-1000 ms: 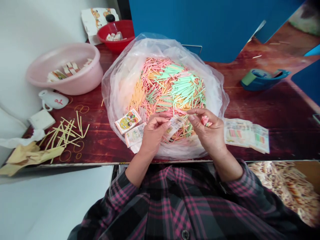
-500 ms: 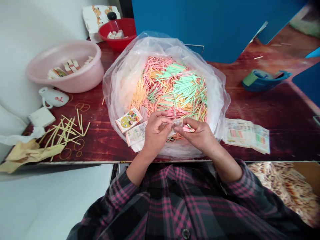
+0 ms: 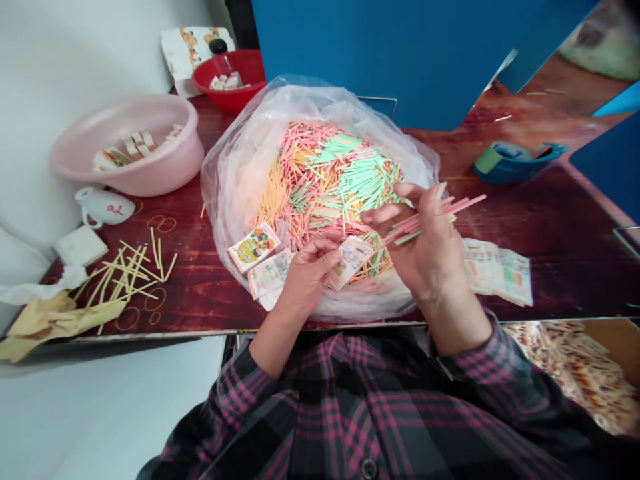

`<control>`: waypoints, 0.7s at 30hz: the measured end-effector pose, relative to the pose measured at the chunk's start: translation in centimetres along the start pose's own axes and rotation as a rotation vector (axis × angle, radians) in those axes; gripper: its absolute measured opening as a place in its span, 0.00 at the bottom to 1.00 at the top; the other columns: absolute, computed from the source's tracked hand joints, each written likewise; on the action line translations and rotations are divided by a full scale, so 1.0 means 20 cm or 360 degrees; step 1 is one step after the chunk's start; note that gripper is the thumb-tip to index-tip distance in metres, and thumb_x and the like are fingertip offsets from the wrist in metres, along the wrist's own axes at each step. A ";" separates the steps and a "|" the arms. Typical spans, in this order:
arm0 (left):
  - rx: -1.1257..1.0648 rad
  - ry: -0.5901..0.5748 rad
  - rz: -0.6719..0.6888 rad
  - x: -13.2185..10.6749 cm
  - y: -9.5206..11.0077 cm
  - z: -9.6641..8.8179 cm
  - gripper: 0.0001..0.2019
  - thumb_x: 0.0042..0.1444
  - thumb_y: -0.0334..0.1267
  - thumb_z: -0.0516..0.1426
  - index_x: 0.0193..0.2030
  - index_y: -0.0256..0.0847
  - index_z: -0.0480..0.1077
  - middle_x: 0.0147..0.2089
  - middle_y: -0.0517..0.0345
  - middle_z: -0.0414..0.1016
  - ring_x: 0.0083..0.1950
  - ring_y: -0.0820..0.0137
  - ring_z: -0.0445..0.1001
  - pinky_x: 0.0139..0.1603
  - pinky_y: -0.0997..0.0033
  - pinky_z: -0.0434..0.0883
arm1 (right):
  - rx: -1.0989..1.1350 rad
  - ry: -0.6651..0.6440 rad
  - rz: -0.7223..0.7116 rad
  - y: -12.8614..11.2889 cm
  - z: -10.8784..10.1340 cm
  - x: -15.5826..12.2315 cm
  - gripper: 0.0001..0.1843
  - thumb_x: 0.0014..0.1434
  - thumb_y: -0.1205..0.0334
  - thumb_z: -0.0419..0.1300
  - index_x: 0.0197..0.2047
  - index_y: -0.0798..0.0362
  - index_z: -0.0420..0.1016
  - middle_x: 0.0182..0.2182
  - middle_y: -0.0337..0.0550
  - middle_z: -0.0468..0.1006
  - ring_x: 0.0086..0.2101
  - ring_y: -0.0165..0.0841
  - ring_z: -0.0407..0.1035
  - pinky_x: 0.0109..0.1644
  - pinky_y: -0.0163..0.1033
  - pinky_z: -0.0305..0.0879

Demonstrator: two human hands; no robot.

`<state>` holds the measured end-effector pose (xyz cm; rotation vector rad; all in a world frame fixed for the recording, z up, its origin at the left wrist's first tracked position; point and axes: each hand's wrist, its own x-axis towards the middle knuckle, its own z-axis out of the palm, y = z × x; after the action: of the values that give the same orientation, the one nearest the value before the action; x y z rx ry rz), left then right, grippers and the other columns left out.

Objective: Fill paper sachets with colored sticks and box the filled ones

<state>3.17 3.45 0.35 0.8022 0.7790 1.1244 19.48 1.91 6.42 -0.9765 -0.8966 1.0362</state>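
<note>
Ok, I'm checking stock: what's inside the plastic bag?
Pink, orange and green sticks lie inside the plastic bag. What lies beneath is hidden; the right hand's fingers cover some sticks.

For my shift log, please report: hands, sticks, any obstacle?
Left hand pinching printed packet. Right hand holding pink and green sticks. No obstruction seen between hands.

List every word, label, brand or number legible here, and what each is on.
No text can be read with certainty.
White mug: red mark, character unclear.
Packet in the left hand: print too small.
Yellow-pictured packet: lettering too blurred.
Packet below it: print too small.
Packets at far right: print blurred.
</note>
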 end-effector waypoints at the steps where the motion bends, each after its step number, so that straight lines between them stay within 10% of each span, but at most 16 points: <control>1: -0.0034 -0.0016 -0.0028 0.00 0.00 0.01 0.14 0.42 0.41 0.75 0.29 0.41 0.76 0.47 0.59 0.79 0.43 0.72 0.74 0.46 0.71 0.71 | 0.0020 0.0009 -0.0024 0.00 0.03 0.00 0.20 0.68 0.35 0.53 0.45 0.40 0.75 0.32 0.38 0.83 0.46 0.40 0.81 0.50 0.48 0.77; 21: -0.0107 -0.0145 -0.0108 -0.02 0.00 0.03 0.18 0.41 0.45 0.76 0.27 0.41 0.74 0.46 0.59 0.80 0.43 0.70 0.76 0.45 0.68 0.71 | -0.0152 -0.0227 -0.0076 0.13 0.09 -0.08 0.24 0.66 0.33 0.56 0.41 0.42 0.80 0.41 0.43 0.86 0.56 0.48 0.77 0.60 0.59 0.75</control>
<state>3.55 2.93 0.76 0.7600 0.6843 1.0412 16.70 1.23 4.39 -0.9648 -1.0899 1.0400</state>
